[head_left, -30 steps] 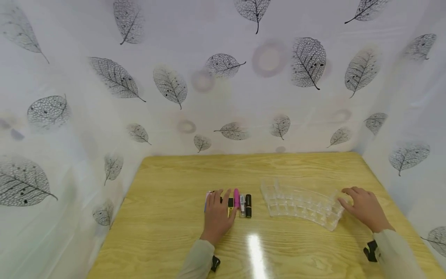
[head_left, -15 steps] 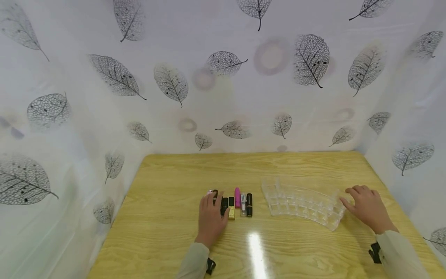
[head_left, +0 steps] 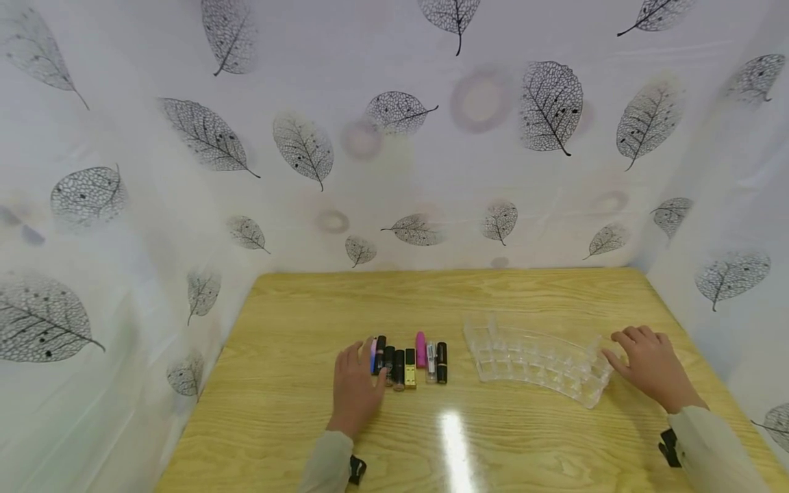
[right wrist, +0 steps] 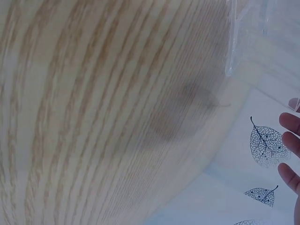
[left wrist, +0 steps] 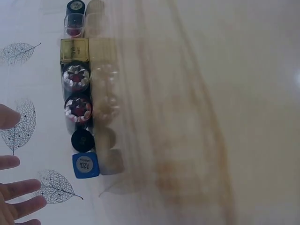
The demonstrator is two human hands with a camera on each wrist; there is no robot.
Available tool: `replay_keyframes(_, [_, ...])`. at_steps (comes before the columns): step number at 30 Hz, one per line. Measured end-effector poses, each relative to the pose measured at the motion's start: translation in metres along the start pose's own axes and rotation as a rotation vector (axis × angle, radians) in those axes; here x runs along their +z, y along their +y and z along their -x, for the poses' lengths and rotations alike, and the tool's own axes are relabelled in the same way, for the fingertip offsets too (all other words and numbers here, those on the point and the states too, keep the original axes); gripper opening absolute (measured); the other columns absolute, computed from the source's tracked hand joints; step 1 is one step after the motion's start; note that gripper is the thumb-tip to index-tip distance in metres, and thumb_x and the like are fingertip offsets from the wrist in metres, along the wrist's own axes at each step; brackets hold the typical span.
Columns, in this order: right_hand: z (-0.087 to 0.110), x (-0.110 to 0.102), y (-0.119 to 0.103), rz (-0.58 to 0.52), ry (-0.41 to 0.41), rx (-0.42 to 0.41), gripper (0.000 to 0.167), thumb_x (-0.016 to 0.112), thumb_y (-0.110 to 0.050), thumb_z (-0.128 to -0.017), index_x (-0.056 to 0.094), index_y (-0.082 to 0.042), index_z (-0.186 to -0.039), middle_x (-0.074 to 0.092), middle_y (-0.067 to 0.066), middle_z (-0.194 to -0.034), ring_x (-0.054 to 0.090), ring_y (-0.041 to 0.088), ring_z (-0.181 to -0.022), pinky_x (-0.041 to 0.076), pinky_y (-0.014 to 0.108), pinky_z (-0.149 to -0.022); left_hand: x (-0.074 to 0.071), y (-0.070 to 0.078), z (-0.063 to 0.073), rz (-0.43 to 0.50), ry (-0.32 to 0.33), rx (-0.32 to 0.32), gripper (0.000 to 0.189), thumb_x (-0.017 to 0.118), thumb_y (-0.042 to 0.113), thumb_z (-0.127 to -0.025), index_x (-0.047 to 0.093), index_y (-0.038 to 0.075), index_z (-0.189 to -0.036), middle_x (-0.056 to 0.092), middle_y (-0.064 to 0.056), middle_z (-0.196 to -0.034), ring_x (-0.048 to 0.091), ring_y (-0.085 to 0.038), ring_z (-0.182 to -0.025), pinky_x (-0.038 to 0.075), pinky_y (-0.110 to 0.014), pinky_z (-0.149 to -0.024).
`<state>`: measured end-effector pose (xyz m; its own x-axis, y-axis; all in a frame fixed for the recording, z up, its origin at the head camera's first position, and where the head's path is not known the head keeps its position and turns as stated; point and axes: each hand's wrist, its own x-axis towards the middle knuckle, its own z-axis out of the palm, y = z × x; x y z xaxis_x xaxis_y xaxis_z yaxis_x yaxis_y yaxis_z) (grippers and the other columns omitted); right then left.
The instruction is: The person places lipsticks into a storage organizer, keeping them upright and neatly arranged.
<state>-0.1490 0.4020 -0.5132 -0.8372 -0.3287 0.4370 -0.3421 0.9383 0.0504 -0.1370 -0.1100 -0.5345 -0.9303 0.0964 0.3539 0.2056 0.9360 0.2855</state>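
Note:
Several lipsticks lie side by side in a row mid-table. Leftmost is a blue one (left wrist: 86, 165) with a square end, partly behind my left hand (head_left: 357, 387). Then come dark tubes (head_left: 399, 370), a gold-and-black lipstick (head_left: 409, 373), a pink tube (head_left: 420, 350), a clear one (head_left: 431, 363) and a black one with a gold band (head_left: 442, 364). My left hand has its fingers spread beside the row's left end and holds nothing. My right hand (head_left: 650, 366) is at the right end of a clear compartmented organizer (head_left: 536, 356), thumb and fingers at its edge, loosely bent.
The wood-grain table (head_left: 296, 424) carries a bright light reflection (head_left: 455, 452) near its front. A white curtain (head_left: 431, 178) with a leaf print stands behind the table and along both sides.
My left hand has moved left along the row, uncovering the dark tubes and the gold lipstick. My right hand stays at the organizer's right end, and the organizer keeps its place.

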Motion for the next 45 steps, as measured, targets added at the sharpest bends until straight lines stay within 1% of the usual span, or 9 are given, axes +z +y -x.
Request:
replay_keyframes(3, [0.000, 0.000, 0.001, 0.001, -0.015, 0.009, 0.032, 0.075, -0.025, -0.074, 0.064, 0.000, -0.091, 0.062, 0.018, -0.086, 0.055, 0.038, -0.082, 0.039, 0.057, -0.070, -0.003, -0.002, -0.002, 0.007, -0.023, 0.012, 0.065, 0.067, 0.032, -0.084, 0.041, 0.008, -0.139, 0.052, -0.017, -0.125, 0.048, -0.033, -0.116, 0.035, -0.049, -0.106])
replay_keyframes(7, [0.001, 0.001, 0.001, 0.002, -0.024, 0.018, 0.032, 0.075, -0.025, -0.073, 0.064, 0.000, -0.091, 0.063, 0.018, -0.086, 0.055, 0.038, -0.082, 0.040, 0.058, -0.071, -0.007, -0.001, -0.008, 0.013, -0.027, 0.044, 0.065, 0.067, 0.030, -0.084, 0.042, 0.006, -0.138, 0.052, -0.017, -0.125, 0.048, -0.033, -0.116, 0.036, -0.049, -0.105])
replay_keyframes(12, [0.000, 0.000, 0.001, -0.001, -0.019, 0.018, 0.032, 0.076, -0.023, -0.072, 0.064, 0.000, -0.091, 0.063, 0.018, -0.086, 0.055, 0.038, -0.082, 0.040, 0.058, -0.071, -0.007, 0.002, -0.018, -0.023, -0.013, 0.107, 0.063, 0.069, 0.030, -0.082, 0.046, 0.005, -0.135, 0.055, -0.018, -0.122, 0.051, -0.033, -0.114, 0.039, -0.047, -0.103])
replay_keyframes(15, [-0.001, 0.000, 0.000, -0.006, -0.012, 0.012, 0.032, 0.076, -0.023, -0.072, 0.064, 0.000, -0.090, 0.063, 0.018, -0.086, 0.055, 0.038, -0.082, 0.040, 0.058, -0.070, -0.006, 0.004, -0.023, -0.040, -0.026, 0.120, 0.063, 0.069, 0.030, -0.083, 0.045, 0.005, -0.136, 0.056, -0.017, -0.123, 0.052, -0.032, -0.114, 0.039, -0.047, -0.103])
replay_keyframes(22, [-0.002, -0.001, -0.002, -0.006, 0.000, -0.003, 0.031, 0.076, -0.021, -0.071, 0.064, 0.000, -0.089, 0.062, 0.018, -0.085, 0.055, 0.038, -0.081, 0.040, 0.057, -0.069, -0.002, 0.003, -0.030, -0.035, -0.066, 0.096, 0.062, 0.068, 0.028, -0.084, 0.044, 0.007, -0.137, 0.055, -0.017, -0.125, 0.050, -0.032, -0.117, 0.038, -0.047, -0.105])
replay_keyframes(26, [-0.002, -0.001, -0.002, -0.010, -0.004, -0.002, 0.031, 0.076, -0.021, -0.071, 0.064, 0.000, -0.090, 0.062, 0.018, -0.085, 0.055, 0.038, -0.081, 0.040, 0.057, -0.070, -0.002, -0.002, -0.031, -0.047, -0.082, 0.086, 0.061, 0.068, 0.028, -0.084, 0.044, 0.008, -0.137, 0.055, -0.016, -0.124, 0.051, -0.032, -0.116, 0.038, -0.047, -0.104])
replay_keyframes(29, [-0.002, -0.002, -0.002, -0.013, -0.007, 0.004, 0.031, 0.076, -0.021, -0.071, 0.064, 0.000, -0.090, 0.063, 0.018, -0.085, 0.055, 0.038, -0.082, 0.040, 0.057, -0.070, -0.001, -0.007, -0.030, -0.034, -0.088, 0.088, 0.060, 0.068, 0.026, -0.084, 0.045, 0.007, -0.136, 0.056, -0.017, -0.122, 0.052, -0.032, -0.114, 0.039, -0.048, -0.102])
replay_keyframes(37, [-0.001, -0.003, -0.001, -0.018, -0.025, 0.019, 0.030, 0.075, -0.022, -0.073, 0.064, 0.000, -0.091, 0.063, 0.017, -0.086, 0.055, 0.038, -0.082, 0.039, 0.057, -0.070, 0.005, -0.019, -0.032, -0.013, -0.168, 0.059, 0.058, 0.067, 0.026, -0.085, 0.046, 0.006, -0.136, 0.058, -0.017, -0.118, 0.055, -0.034, -0.109, 0.042, -0.050, -0.098])
replay_keyframes(45, [0.000, 0.000, 0.000, -0.020, -0.045, 0.029, 0.032, 0.073, -0.027, -0.077, 0.064, -0.001, -0.092, 0.062, 0.017, -0.086, 0.055, 0.037, -0.083, 0.038, 0.057, -0.069, 0.008, -0.024, -0.036, -0.025, -0.233, 0.039, 0.057, 0.067, 0.026, -0.086, 0.046, 0.007, -0.135, 0.059, -0.017, -0.115, 0.058, -0.034, -0.106, 0.044, -0.050, -0.095])
